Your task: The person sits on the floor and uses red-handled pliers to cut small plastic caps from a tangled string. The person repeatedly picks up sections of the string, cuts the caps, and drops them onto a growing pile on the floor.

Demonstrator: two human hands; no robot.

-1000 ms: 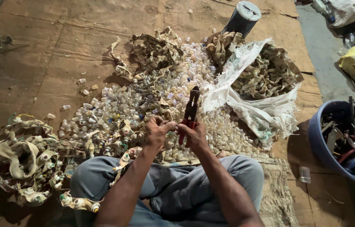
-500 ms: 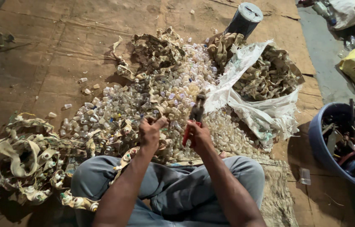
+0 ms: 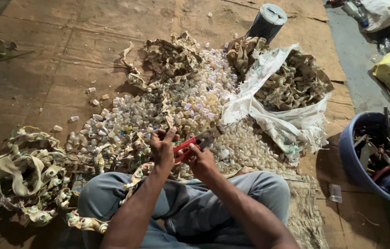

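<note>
While the person sits cross-legged on the brown cardboard floor covering (image 3: 65,60), the right hand (image 3: 200,161) is wrapped around the red handles of a pair of metal cutters (image 3: 190,145), whose dark head points toward the white woven sack (image 3: 291,124); the left hand (image 3: 163,148) lies just beside it, fingers curled near the handles, though whether it grips anything cannot be told; both hands hover above the heap of small pale plastic caps (image 3: 176,110); a tangle of beige strips with caps attached (image 3: 26,173) lies near the left knee; a blue plastic tub of tools (image 3: 356,159) stands well apart on the right.
</note>
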